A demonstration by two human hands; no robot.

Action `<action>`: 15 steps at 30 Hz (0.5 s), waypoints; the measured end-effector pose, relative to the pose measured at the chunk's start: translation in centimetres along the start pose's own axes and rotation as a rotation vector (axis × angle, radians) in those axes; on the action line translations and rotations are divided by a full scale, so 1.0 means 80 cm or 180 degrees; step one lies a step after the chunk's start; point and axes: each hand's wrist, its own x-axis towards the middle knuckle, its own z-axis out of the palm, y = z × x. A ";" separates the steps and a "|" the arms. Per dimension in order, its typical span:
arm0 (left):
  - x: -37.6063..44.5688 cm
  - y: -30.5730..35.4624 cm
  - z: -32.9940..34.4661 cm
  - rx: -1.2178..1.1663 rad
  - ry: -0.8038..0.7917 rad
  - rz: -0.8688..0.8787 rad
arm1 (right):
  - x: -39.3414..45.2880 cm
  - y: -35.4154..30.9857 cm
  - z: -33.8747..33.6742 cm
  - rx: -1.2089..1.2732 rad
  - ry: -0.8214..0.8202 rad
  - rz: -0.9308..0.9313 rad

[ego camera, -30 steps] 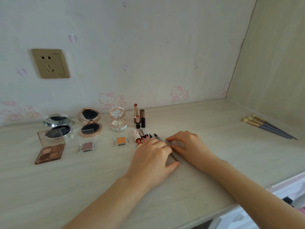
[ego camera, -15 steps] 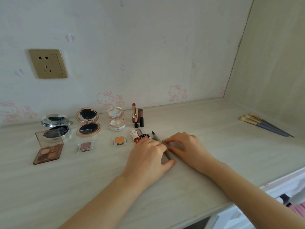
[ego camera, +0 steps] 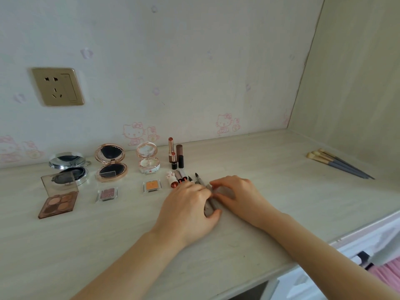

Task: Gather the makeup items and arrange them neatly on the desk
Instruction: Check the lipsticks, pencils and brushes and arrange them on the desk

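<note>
mostly done, by the look. near the back edge of the pale wooden desk (ego camera: 249,161): open round compacts (ego camera: 110,162), small square eyeshadow pans (ego camera: 106,193), upright lipsticks (ego camera: 175,155), all in rows. left hand (ego camera: 190,210) and right hand (ego camera: 237,194), fingers curled, pinching slim grey pencils (ego camera: 211,201) near the middle, lining them beside the other pens. left to gather, probably: grey-handled brushes (ego camera: 337,163) well apart by the right edge.

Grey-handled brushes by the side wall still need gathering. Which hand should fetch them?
Right. The right hand lies on the side of the three grey-handled brushes, with bare desk between. The left hand would probably have to cross over it.
</note>
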 end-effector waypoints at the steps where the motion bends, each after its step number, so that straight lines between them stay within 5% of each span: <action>1: 0.000 0.001 -0.002 -0.0017 0.0027 -0.0029 | -0.002 0.001 -0.002 -0.0019 0.0007 0.0016; 15: 0.057 0.060 0.010 -0.0180 -0.0260 0.0178 | -0.069 0.070 -0.104 -0.0970 -0.0273 0.0582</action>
